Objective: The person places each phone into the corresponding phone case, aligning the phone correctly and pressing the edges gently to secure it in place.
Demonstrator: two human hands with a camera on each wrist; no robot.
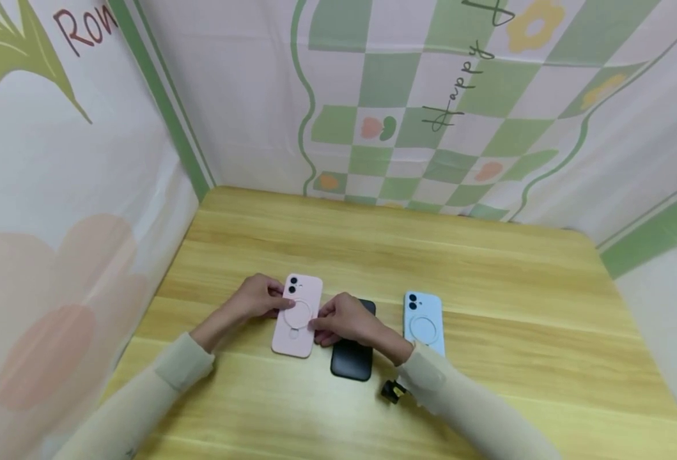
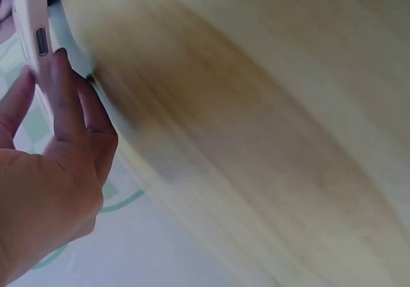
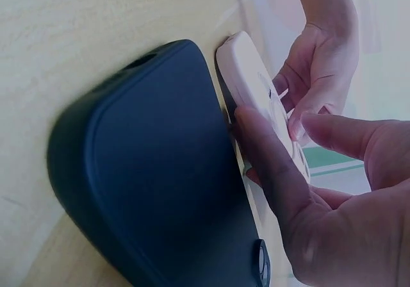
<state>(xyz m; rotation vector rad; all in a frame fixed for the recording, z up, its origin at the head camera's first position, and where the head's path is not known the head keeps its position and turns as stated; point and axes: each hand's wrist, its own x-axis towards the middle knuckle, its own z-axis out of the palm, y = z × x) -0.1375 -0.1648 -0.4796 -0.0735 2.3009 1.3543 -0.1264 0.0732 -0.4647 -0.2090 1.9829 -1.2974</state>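
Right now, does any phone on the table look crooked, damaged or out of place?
Nothing stands out. The pink phone, black phone and blue phone lie face down in a row; left hand and right hand hold the pink one.

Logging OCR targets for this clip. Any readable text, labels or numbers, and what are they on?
"Happy", handwritten script running upward on the checked backdrop cloth; a further stroke above it is cut off by the frame edge.
"Ron", red letters on the left cloth wall, the rest cut off.
Pink phone case, black phone case, blue phone case: no print visible.
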